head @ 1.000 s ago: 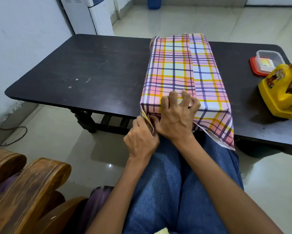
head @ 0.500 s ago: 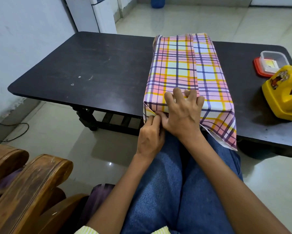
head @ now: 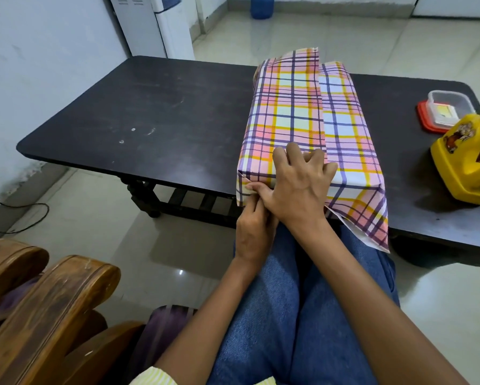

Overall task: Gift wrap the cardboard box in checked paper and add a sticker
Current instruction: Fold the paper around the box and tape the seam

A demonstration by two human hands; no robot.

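Wrapped box (head: 344, 129) sits at the bench's (head: 149, 120) near edge. Right hand (head: 297, 187) is spread over its near top edge, bent fingers pressing down, while left hand (head: 254, 232) pinches the checked paper (head: 366, 218) at the corner fold. Paper looks thin and creasable, box stiff, probably light, so pinch folds at their edges. No readable writing, just a cartoon on the yellow tape dispenser (head: 466, 168).

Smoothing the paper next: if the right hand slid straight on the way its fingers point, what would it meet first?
The right hand rests on the checked paper; ahead the way looks free until, probably, the raised paper flap at the far end.
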